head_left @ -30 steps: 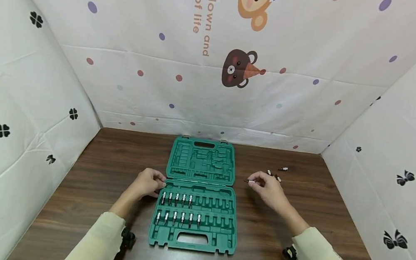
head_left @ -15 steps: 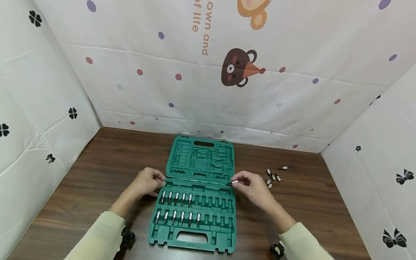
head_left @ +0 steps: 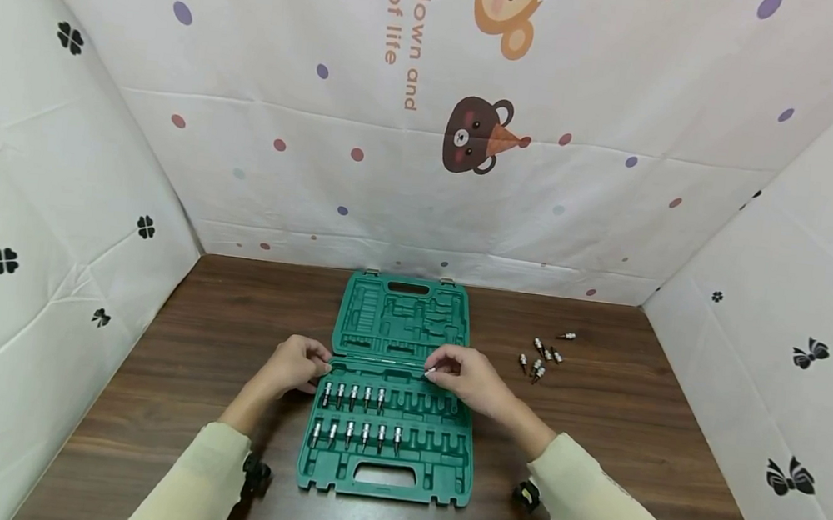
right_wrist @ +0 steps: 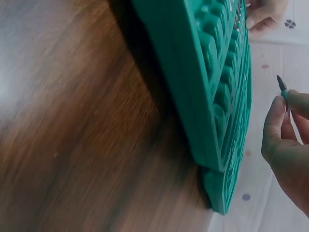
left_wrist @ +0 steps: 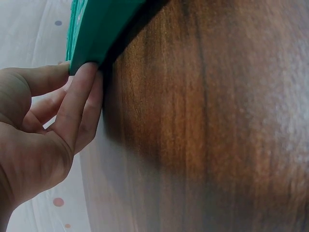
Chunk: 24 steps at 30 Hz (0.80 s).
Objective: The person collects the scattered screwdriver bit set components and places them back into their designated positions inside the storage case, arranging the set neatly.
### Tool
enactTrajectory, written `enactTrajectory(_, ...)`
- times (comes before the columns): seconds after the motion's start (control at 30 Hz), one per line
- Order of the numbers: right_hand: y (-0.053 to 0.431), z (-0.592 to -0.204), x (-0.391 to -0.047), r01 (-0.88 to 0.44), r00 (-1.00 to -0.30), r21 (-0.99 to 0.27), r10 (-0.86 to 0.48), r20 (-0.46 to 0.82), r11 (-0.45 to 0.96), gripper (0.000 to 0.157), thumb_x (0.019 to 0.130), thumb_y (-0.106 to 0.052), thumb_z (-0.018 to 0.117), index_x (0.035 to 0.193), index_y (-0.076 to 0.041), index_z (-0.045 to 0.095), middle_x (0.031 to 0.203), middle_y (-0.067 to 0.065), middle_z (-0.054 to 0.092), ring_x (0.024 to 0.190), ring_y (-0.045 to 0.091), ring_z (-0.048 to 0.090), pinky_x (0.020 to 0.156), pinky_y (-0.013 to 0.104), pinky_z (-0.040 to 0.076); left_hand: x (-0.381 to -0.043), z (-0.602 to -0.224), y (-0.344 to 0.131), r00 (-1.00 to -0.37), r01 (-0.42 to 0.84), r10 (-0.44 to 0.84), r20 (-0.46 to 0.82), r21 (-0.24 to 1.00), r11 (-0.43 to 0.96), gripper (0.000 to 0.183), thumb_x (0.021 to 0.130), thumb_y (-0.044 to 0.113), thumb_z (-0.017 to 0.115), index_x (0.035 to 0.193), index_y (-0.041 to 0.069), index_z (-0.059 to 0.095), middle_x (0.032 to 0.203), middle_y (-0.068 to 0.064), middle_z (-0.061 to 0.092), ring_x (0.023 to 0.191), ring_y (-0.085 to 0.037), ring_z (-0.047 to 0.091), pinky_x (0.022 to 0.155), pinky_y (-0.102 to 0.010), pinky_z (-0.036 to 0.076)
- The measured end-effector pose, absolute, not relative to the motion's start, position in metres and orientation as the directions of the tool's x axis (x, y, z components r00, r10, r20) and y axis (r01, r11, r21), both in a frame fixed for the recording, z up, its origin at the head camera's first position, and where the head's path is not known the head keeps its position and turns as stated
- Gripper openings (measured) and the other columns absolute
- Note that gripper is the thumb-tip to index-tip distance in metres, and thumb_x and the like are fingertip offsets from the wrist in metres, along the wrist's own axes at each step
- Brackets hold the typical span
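Socket bit [right_wrist: 282,85] between fingers [right_wrist: 274,117] shows its tip only in right-wrist view.

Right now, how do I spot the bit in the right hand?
Find the open green case on the wooden table. Above its right half, the right hand pinches the bit. Only this one is held, unlike slotted bits or loose bits.

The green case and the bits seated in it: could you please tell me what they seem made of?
Green case: probably moulded plastic with a satin finish, given its even colour and formed contours. Seated bits: apparently metal, since their silvery ends gleam; the dark tips look duller, exact metal unclear.
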State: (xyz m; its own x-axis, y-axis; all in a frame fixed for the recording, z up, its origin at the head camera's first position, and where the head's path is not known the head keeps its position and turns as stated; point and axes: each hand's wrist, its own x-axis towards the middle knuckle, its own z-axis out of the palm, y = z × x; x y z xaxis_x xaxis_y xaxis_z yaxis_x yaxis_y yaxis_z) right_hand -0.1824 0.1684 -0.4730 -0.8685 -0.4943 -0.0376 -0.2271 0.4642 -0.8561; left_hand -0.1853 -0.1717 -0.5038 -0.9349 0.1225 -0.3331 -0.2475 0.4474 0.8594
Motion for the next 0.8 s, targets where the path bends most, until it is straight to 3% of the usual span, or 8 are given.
enactTrajectory(0.3,0.146,-0.475,-0.181,-0.232,-0.829,-0.860,-0.555,-0.071,0.455,0.009,0.098,-0.011,0.072,0.107,-0.010,0.069,0.104,0.002,0.071,0.096,0.015,0.068,0.080,0.024,0.059,-0.185,-0.505,-0.171,-0.935,-0.252,0.117,-0.336,0.858,0.448,0.017,0.100,0.001,0.064,0.115,-0.005,0.070,0.104,-0.018,0.070,0.088,-0.022,0.070,0.069,-0.040,0.066)
enactTrajectory(0.8,0.126,-0.480,-0.183,-0.360,-0.763,-0.747,-0.638,-0.110,0.559,0.008,0.097,-0.013,0.073,0.105,-0.014,0.075,0.098,-0.006,0.074,0.088,0.006,0.068,0.076,0.022,0.058,-0.185,-0.504,-0.170,-0.936,-0.248,0.116,-0.333,0.855,0.455,0.019,0.100,0.001,0.064,0.117,-0.006,0.070,0.107,-0.019,0.070,0.090,-0.023,0.070,0.069,-0.041,0.066)
